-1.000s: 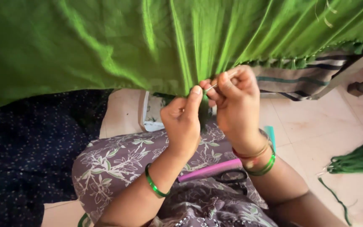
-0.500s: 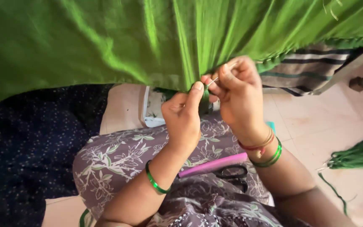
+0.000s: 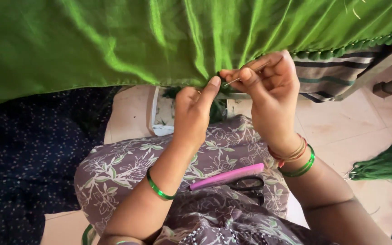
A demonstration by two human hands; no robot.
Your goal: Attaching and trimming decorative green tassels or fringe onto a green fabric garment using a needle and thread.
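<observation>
A wide green cloth [image 3: 114,41] hangs across the top of the view, its lower edge at my hands. My left hand [image 3: 193,111] pinches that edge between thumb and fingers, a green bangle on its wrist. My right hand [image 3: 268,90], with green and red bangles, holds a thin metal needle [image 3: 233,81] between thumb and forefinger, its tip at the cloth's edge beside my left thumb. A row of small green knots [image 3: 341,50] runs along the edge to the right of my hands.
A pink comb [image 3: 227,176] and black-handled scissors [image 3: 247,184] lie on my lap of purple flowered fabric [image 3: 123,168]. Dark dotted fabric [image 3: 28,149] lies to the left. A bundle of green threads [image 3: 386,163] lies on the tiled floor at right. Striped cloth [image 3: 332,77] hangs behind.
Both hands have stayed at the cloth's edge. My right hand has drawn slightly up and right, and the needle now shows between its fingers.
</observation>
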